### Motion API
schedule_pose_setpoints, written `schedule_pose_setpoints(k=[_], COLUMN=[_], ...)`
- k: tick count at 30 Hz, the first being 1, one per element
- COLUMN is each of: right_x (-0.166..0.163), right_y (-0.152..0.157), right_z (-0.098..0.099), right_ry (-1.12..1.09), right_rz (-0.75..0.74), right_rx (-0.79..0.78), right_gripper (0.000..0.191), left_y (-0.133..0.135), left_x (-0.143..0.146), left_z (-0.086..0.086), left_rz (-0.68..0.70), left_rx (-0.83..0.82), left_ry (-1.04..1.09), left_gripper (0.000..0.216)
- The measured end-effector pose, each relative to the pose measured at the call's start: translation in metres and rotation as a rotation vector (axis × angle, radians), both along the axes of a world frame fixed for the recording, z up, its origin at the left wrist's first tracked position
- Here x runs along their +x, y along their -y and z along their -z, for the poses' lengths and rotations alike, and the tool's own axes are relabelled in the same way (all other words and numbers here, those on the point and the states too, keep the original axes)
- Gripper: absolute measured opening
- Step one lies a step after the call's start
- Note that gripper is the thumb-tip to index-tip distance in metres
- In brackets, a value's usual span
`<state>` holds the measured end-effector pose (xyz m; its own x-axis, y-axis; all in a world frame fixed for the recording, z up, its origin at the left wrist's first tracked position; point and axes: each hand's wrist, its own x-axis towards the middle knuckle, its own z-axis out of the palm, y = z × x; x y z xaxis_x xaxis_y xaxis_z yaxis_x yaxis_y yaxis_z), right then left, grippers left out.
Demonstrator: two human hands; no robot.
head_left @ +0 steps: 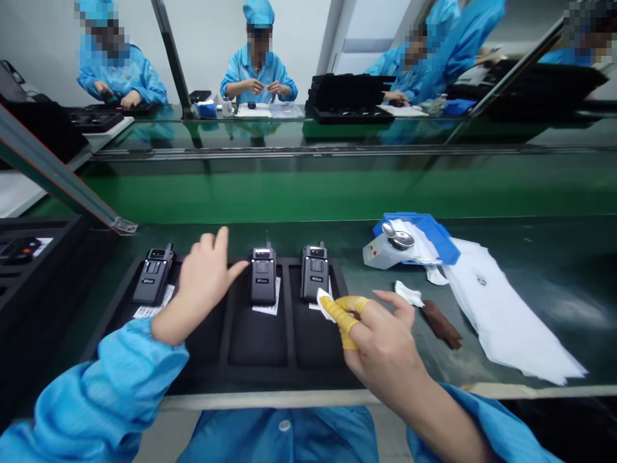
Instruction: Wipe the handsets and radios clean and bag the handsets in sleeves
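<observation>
My left hand [205, 270] hovers over the black foam tray [258, 379], thumb and index finger spread apart, the thumb tip close to the middle handheld radio [263, 276]. What lies under the palm is hidden. Left of it another radio [153, 276] rests in the tray, and a third radio [315, 273] lies to the right. White labels show beneath the radios. My right hand [380, 334], with yellow finger cots on some fingers, pinches a small white wipe [326, 303] at the lower edge of the right radio.
Right of the tray are a white pump bottle [385, 252], a blue bin [434, 233] of wipes, a crumpled wipe [409, 294], a brown strip [441, 325] and white sheets [501, 302]. A metal post [62, 170] slants at left. People in blue sit opposite.
</observation>
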<state>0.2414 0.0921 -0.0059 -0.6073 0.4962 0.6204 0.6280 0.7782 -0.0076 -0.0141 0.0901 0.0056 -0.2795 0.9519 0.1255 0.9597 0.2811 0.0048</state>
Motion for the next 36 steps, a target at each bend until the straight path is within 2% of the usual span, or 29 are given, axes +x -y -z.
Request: schedule_pose_setpoints(k=[2,5,7,9,12,15,17,21,27,31,36], right_x=[-0.001,-0.013,-0.023,-0.032,-0.046,-0.065,-0.082,-0.115,-0.148,-0.152,-0.141], right_y=[-0.001,-0.001,0.000,0.000,-0.005,-0.010,-0.012,-0.007,0.006,0.010,0.009], right_z=[-0.001,-0.004,-0.007,-0.010,-0.013,-0.013,-0.012,-0.011,-0.010,-0.009,-0.007], right_ry=[0.015,0.019,0.014,0.016,0.036,0.040,0.015,-0.039,-0.048,-0.028,0.022], right_rz=[0.011,-0.011,-0.039,-0.072,-0.100,-0.140,-0.199,-0.342,-0.487,-0.517,-0.522], right_rx=[0.009,0.045,0.059,0.064,0.070,0.074,0.078,0.059,0.037,0.041,0.042], right_gripper=[0.026,0.025,0.027,0.029,0.030,0.033,0.032,0.031,0.033,0.032,0.031], left_y=[0.008,0.010,0.010,0.014,0.032,0.058,0.073,0.090,0.095,0.096,0.096], left_x=[-0.017,-0.032,-0.036,-0.038,-0.040,-0.037,-0.033,-0.026,-0.028,-0.029,-0.026], left_z=[0.004,0.013,0.017,0.019,0.019,0.020,0.021,0.026,0.034,0.039,0.038], left_rz=[-0.088,-0.167,-0.185,-0.175,-0.093,0.006,0.056,0.095,0.131,0.162,0.160], left_rx=[-0.061,-0.183,-0.182,-0.110,0.086,0.281,0.347,0.375,0.408,0.432,0.448], left_ry=[-0.010,0.137,0.234,0.299,0.421,0.565,0.665,0.815,0.889,0.878,0.866], left_gripper=[0.073,0.078,0.078,0.080,0.081,0.065,0.055,0.053,0.056,0.057,0.057])
